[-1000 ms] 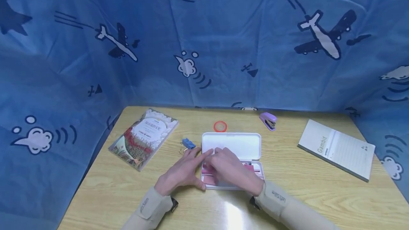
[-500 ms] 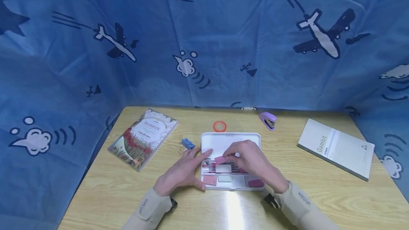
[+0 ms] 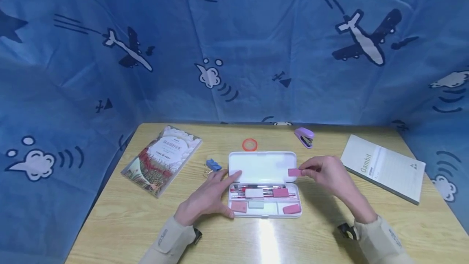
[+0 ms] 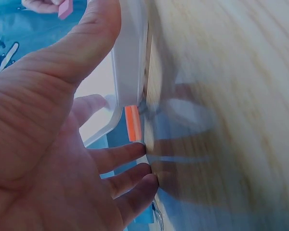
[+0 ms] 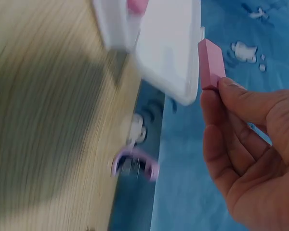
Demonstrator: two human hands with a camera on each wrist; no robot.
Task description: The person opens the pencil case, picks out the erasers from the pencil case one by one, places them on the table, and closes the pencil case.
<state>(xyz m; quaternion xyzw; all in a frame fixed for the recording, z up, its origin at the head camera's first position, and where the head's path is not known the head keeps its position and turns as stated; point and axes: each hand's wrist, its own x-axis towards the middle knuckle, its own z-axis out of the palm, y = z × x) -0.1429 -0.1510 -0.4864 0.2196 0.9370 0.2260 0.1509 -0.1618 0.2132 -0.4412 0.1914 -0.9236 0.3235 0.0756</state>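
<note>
- Two hands are in view: the left hand (image 3: 207, 199) lies flat with relaxed fingers against the left edge of the pencil case (image 3: 261, 162), thumb at the case's near left corner, gripping nothing.
- One small pink eraser (image 3: 294, 172) is pinched between the thumb and fingertips of the right hand (image 3: 327, 174), which holds it in the air at 3 o'clock of the open lid, just off the case's right edge.
- One pencil case lies open at the table's middle; its tray holds what seem to be three more pink erasers, one white block, one pale green piece and a few pens, though the small items are hard to count for certain.
- One orange ring (image 3: 249, 144) lies at 12 o'clock of the case, just beyond the lid.
- One purple stapler (image 3: 304, 137) sits at 1 o'clock; one blue binder clip (image 3: 213, 165) at 9 o'clock, just beyond the left fingertips.
- Two books: an illustrated book (image 3: 161, 158) at 10 o'clock and a grey notebook (image 3: 384, 168) at 3 o'clock, well apart from the case.
- Half a second ago the right hand was over the tray with the eraser above the pens; now it has swung out to the right, clear of the case. The left hand has stayed put.
</note>
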